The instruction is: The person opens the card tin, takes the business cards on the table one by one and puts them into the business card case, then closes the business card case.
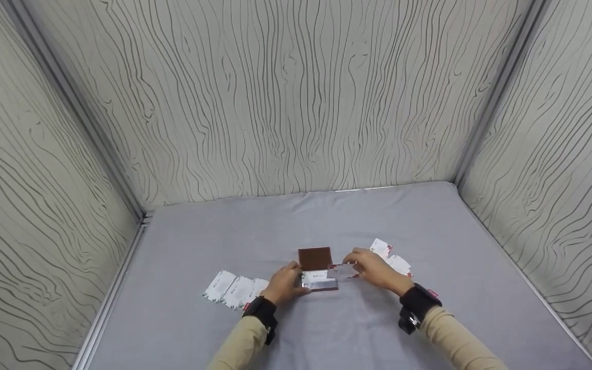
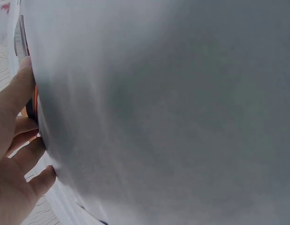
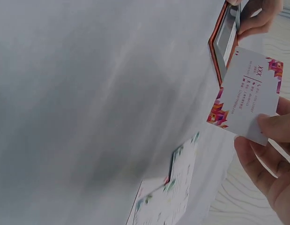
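Observation:
A small brown card case (image 1: 315, 259) lies open on the cloth, its lid folded back away from the person. White cards (image 1: 316, 275) show in its near half, beside a shiny silver strip. My left hand (image 1: 283, 284) grips the case at its left side, thumb along the near edge. In the left wrist view, only a sliver of the case's orange edge (image 2: 36, 97) shows past the fingers. My right hand (image 3: 276, 150) pinches a white business card (image 3: 248, 91) with red-orange corner patterns by one end. The card's other end overlaps the case's right side.
Several white cards with green leaf corners (image 1: 222, 285) lie fanned at the left. More white cards (image 1: 399, 264), some with red corners, lie beyond the right hand. Grey cloth (image 1: 255, 231) covers the table, and wood-patterned panels (image 1: 296, 103) stand around it.

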Demonstrator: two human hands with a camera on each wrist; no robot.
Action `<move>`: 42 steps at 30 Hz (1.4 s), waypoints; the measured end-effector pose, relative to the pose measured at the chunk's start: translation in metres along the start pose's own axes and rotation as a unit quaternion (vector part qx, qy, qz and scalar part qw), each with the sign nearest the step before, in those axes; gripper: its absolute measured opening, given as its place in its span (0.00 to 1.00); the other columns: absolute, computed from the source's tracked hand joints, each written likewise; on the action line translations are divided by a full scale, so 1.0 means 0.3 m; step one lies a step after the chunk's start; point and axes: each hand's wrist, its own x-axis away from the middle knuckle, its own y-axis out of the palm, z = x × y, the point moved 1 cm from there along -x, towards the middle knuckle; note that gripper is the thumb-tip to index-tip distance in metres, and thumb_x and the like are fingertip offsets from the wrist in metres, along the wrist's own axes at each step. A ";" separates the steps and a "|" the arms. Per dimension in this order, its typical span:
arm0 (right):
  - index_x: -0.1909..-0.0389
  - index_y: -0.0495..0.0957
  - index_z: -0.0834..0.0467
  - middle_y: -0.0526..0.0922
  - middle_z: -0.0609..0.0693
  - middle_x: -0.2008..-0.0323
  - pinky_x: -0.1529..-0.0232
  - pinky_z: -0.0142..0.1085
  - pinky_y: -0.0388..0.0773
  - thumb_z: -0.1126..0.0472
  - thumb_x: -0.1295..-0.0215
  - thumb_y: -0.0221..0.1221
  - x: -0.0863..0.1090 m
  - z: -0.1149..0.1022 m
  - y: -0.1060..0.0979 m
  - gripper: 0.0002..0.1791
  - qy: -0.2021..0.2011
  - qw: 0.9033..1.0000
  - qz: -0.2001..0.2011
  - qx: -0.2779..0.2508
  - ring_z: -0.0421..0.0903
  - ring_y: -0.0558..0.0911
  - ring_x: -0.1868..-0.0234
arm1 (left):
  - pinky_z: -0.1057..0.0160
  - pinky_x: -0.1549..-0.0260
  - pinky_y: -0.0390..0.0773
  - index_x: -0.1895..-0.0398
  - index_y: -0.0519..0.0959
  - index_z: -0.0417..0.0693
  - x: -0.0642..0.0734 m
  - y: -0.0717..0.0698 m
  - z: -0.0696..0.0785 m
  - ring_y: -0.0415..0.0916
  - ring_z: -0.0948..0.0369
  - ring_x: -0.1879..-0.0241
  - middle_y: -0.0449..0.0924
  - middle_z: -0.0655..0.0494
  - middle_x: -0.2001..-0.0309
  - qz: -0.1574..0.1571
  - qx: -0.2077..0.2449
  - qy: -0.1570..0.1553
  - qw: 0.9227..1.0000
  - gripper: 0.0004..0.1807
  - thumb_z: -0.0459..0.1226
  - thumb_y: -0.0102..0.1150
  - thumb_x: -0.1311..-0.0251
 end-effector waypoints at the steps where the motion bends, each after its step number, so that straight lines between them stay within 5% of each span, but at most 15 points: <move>1: 0.59 0.83 0.63 0.80 0.55 0.66 0.59 0.46 0.79 0.82 0.48 0.57 -0.008 -0.005 0.008 0.18 0.000 1.000 0.005 -0.002 0.51 0.80 0.62 | 0.55 0.50 0.77 0.50 0.79 0.32 0.000 0.000 0.001 0.77 0.50 0.53 0.76 0.49 0.53 -0.001 0.000 0.001 1.000 0.28 0.44 0.75 0.48; 17: 0.51 0.80 0.64 0.83 0.56 0.57 0.53 0.46 0.81 0.80 0.46 0.62 -0.089 -0.066 0.088 0.21 -0.004 0.999 0.040 -0.023 0.52 0.82 0.57 | 0.55 0.51 0.78 0.52 0.79 0.33 0.000 0.004 -0.002 0.78 0.50 0.53 0.77 0.47 0.53 0.010 -0.013 0.006 1.000 0.28 0.45 0.75 0.49; 30: 0.56 0.83 0.61 0.83 0.53 0.58 0.52 0.46 0.80 0.78 0.41 0.60 -0.104 -0.085 0.142 0.15 -0.025 0.998 0.060 -0.016 0.52 0.82 0.55 | 0.56 0.49 0.77 0.48 0.79 0.35 -0.007 0.013 -0.008 0.77 0.51 0.52 0.77 0.48 0.52 0.005 -0.014 -0.005 1.000 0.30 0.46 0.74 0.48; 42: 0.57 0.85 0.60 0.82 0.53 0.60 0.56 0.45 0.80 0.80 0.48 0.61 -0.099 -0.072 0.167 0.19 -0.061 0.996 0.060 0.010 0.51 0.81 0.58 | 0.56 0.51 0.78 0.52 0.80 0.37 0.006 0.000 0.002 0.77 0.52 0.54 0.75 0.51 0.54 0.011 -0.008 0.006 1.000 0.26 0.44 0.75 0.49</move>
